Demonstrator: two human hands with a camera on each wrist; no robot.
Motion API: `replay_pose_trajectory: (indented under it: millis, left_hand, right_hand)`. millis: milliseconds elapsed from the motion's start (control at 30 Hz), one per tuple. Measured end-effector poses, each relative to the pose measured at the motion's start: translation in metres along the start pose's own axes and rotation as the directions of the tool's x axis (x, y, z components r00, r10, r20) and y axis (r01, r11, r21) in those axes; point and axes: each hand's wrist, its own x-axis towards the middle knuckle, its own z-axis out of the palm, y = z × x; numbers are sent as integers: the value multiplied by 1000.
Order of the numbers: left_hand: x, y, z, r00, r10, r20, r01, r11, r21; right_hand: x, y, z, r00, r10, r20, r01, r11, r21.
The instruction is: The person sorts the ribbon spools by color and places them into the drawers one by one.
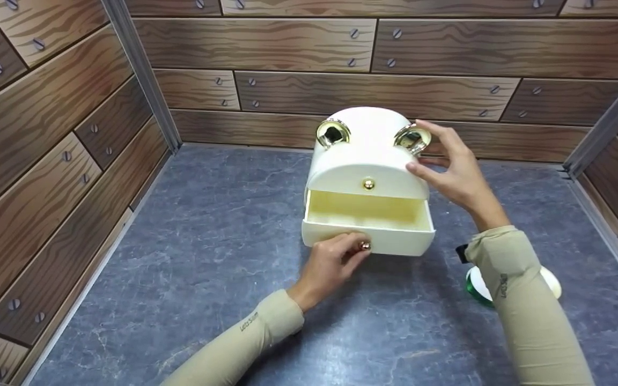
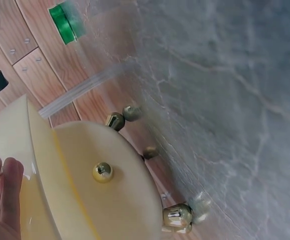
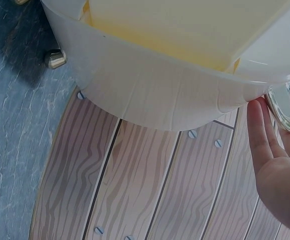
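Note:
A cream box with drawers (image 1: 373, 134) stands on the table with a rounded top. Its drawer (image 1: 360, 212) is pulled partly out, and no contents show inside. My left hand (image 1: 336, 257) pinches the small gold knob (image 1: 365, 245) on that drawer's front. In the left wrist view, a lower front with another gold knob (image 2: 102, 172) and gold feet (image 2: 178, 216) shows beneath. My right hand (image 1: 456, 171) rests against the box's upper right side, fingers fairly straight. Its thumb touches the top front edge; its fingertips are at the right gold ring (image 1: 412, 139).
A round green and white item (image 1: 480, 289) lies on the right, partly hidden by the right sleeve (image 1: 523, 300). Wood-patterned walls (image 1: 309, 45) enclose the dark marbled tabletop (image 1: 207, 225). A second gold ring (image 1: 333, 133) sits on the box's left.

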Motion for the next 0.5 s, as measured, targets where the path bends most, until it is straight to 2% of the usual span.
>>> replay_pose_trajectory:
  millis: [500]
  left_hand:
    - [-4,3,-1,999,38,-6,-38,999,9]
  right_hand:
    - [1,2,0,1000,12,-5,-12,1000,10]
